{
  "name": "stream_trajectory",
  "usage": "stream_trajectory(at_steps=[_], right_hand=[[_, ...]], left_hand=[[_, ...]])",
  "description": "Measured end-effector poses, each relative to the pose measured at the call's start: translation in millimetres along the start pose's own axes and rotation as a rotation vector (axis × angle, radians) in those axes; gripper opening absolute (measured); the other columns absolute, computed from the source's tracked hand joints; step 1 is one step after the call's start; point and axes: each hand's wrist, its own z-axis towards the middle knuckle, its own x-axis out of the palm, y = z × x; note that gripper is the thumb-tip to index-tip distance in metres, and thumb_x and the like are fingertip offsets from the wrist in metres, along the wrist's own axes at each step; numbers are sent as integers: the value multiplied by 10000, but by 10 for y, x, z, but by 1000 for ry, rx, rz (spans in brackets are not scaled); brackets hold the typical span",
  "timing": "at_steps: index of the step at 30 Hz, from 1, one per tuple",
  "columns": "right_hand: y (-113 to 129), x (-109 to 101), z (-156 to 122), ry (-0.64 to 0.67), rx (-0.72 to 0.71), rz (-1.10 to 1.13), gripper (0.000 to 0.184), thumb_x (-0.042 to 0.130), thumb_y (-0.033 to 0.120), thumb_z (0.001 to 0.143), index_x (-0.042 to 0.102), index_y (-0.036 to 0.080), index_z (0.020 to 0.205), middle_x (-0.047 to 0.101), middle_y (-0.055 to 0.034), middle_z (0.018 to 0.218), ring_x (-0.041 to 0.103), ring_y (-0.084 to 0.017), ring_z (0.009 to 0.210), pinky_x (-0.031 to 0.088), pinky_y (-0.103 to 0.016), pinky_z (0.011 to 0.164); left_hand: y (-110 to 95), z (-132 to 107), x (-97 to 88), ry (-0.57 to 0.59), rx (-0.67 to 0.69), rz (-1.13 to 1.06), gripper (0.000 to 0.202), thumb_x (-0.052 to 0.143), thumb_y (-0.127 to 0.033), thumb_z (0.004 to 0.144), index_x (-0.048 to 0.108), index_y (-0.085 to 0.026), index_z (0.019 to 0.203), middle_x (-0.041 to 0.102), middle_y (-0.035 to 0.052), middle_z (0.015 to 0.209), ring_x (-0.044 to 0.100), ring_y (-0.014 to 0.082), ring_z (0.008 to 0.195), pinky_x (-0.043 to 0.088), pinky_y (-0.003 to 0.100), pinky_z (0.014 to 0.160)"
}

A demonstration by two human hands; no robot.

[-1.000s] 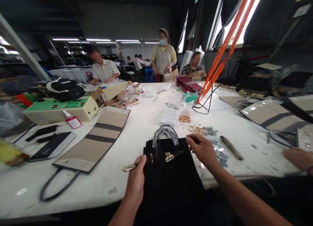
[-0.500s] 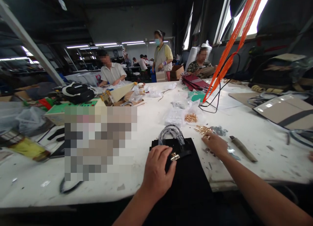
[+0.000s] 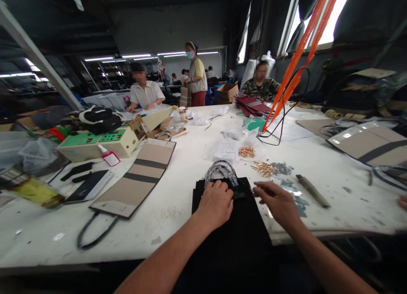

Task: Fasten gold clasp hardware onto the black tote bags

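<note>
A black bag [image 3: 229, 226] lies flat at the table's near edge, its plastic-wrapped handles [image 3: 221, 171] pointing away from me. My left hand [image 3: 216, 205] rests on the bag's top edge with fingers curled, covering the gold clasp. My right hand [image 3: 278, 203] sits at the bag's top right corner. Its fingers are pressed together and point left at the black strap; what they pinch is hidden. A pile of small gold fittings [image 3: 263, 168] lies just beyond the right hand.
A brown-handled tool [image 3: 313, 191] lies to the right. A beige-and-black bag panel [image 3: 140, 177] and a green-topped machine [image 3: 98, 143] are on the left. Orange straps [image 3: 295, 60] hang over the table. Several people work at the far side. Another person's hand [image 3: 403, 202] shows at the right edge.
My right hand reached out to the gold fittings, then came back to the bag's strap. My left hand slid from the bag's left edge onto the clasp and now covers it.
</note>
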Motion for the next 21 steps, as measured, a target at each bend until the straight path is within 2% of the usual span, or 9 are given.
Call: stream_trajectory(at_steps=[3, 5, 9, 12, 14, 17, 19, 21], right_hand=[[95, 215, -366, 181, -78, -70, 449, 705, 549, 806, 758, 190, 1070, 680, -38, 998, 634, -59, 894, 526, -151, 813], [114, 344, -495, 276, -116, -148, 311, 680, 463, 847, 770, 224, 1024, 670, -15, 1021, 624, -46, 954, 506, -141, 901], [95, 514, -478, 375, -156, -155, 281, 610, 447, 900, 776, 248, 1009, 648, -5, 1158, 622, -61, 1080, 498, -152, 990], [73, 563, -330, 340, -214, -127, 346, 567, 474, 918, 777, 220, 1024, 644, -31, 1199, 616, -86, 1124, 500, -195, 1068], [74, 546, -218, 266, -250, -132, 393, 533, 488, 933, 767, 183, 1013, 659, -52, 1098, 614, -76, 1028, 518, -205, 1042], [96, 441, -62, 196, -219, -151, 464, 513, 535, 933, 746, 175, 1108, 639, -54, 965, 590, -52, 879, 546, -164, 855], [113, 336, 24, 199, -137, -118, 532, 538, 574, 903, 711, 191, 1228, 629, -52, 990, 609, -52, 861, 544, -147, 738], [132, 224, 93, 223, -65, -63, 614, 584, 586, 860, 659, 192, 1325, 627, -52, 1042, 639, -60, 874, 555, -149, 697]], left_hand=[[-13, 80, -13, -3, 0, -63, 161, 539, -272, 972, 663, -178, 930, 679, 69, 966, 587, 262, 1004, 432, 441, 893], [-29, 142, -46, -5, -33, -168, 143, 595, -295, 960, 681, -187, 924, 705, 48, 933, 615, 250, 976, 437, 419, 888], [-79, 276, -119, -30, -108, -437, 133, 675, -344, 931, 758, -240, 940, 751, 11, 942, 663, 220, 946, 466, 360, 887], [-75, 338, -105, -28, -64, -620, 176, 632, -334, 955, 783, -249, 985, 762, 12, 1045, 671, 197, 1029, 480, 315, 961], [-30, 339, -52, -40, -85, -661, 244, 581, -350, 982, 776, -232, 1072, 745, 31, 1133, 656, 193, 1109, 467, 304, 1036], [70, 292, 53, -16, -198, -553, 360, 503, -371, 1013, 709, -191, 1248, 702, 73, 1258, 625, 216, 1198, 449, 345, 1101], [122, 254, 109, 26, -227, -486, 370, 503, -354, 999, 689, -182, 1268, 700, 87, 1262, 628, 245, 1192, 471, 385, 1080], [146, 238, 145, 50, -222, -460, 338, 531, -326, 965, 707, -182, 1216, 719, 91, 1207, 640, 271, 1151, 497, 413, 1036]])
